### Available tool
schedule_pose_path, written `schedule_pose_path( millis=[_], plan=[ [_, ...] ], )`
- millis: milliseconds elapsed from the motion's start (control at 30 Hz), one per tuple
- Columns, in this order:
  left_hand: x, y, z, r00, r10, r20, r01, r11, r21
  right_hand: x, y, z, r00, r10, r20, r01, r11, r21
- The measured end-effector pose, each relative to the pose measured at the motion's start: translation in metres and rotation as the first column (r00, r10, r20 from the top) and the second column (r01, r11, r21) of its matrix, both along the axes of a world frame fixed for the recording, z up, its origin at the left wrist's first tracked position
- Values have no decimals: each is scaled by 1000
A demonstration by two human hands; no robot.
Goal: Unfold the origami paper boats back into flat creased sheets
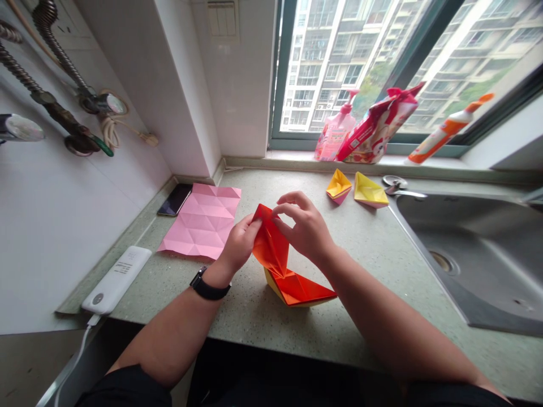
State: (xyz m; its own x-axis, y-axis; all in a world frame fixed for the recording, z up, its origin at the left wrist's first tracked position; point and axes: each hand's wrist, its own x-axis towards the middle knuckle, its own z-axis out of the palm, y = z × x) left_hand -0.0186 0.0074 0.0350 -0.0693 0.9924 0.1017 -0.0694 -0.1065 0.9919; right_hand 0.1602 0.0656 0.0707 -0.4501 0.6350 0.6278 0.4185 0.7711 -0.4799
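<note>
A folded paper boat (272, 243), red-orange inside and yellow on its outer side, is in front of me over the counter. One half of it stands raised, while the lower half, with a pointed end at the right, rests low near the countertop. My left hand (241, 240), with a black watch on the wrist, pinches the raised part from the left, thumb on the red face. At its upper right edge, the curled fingertips and thumb of my right hand (306, 226) grip the paper. The fingers behind the sheet are hidden.
A creased pink sheet (203, 223) lies left, beside a dark phone (175, 199) and a white power bank (116, 280) with a cable. Two small folded paper pieces, orange (339, 183) and yellow (370, 191), sit behind. A steel sink (479, 249) is at right; bottles line the windowsill.
</note>
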Motion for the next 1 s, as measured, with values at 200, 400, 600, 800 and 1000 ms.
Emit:
schedule_pose_path(
  millis=[200,400,600,800,1000],
  plan=[
    [-1,-8,7,961,30,-276,-2,995,103,0,1,4,994,40,-102,-63,970,-237],
    [-2,-9,11,956,57,-288,-7,985,174,2,5,10,959,62,-277,-205,826,-526],
    [-1,-6,6,971,71,-231,-29,983,180,5,5,18,897,103,-430,-392,638,-663],
    [-3,-3,-5,962,94,-255,-46,981,190,8,4,22,806,84,-586,-575,345,-742],
    [-9,-4,-4,914,192,-357,-109,965,239,7,6,21,770,21,-638,-620,263,-739]
  ],
)
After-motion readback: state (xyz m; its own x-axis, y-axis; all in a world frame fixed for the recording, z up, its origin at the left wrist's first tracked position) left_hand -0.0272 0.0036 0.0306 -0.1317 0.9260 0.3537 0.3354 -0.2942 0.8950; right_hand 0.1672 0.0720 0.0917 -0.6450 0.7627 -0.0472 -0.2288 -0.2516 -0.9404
